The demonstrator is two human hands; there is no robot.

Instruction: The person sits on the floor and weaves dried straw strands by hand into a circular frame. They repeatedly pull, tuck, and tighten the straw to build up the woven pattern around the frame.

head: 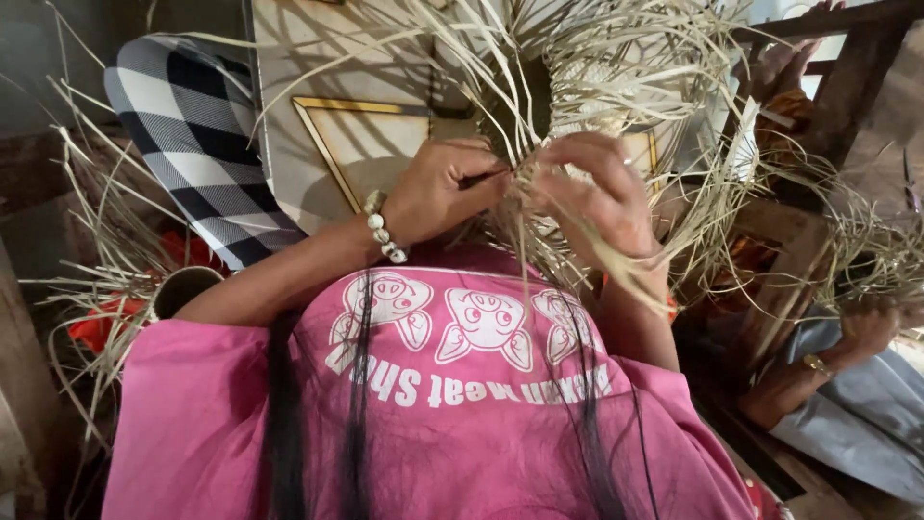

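Both hands met at twelve o'clock above the pink shirt [462, 404], raised close for sight. The left hand [438, 193] fingers pinched a strip of the straw weaving [577, 77]; the right hand [602, 197] fingers curled around loose strands, keeping them taut.

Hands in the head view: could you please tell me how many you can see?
3. The left hand and right hand pinch straw strips at centre. Another person's hand rests at the right edge. More may be hidden behind the straw.
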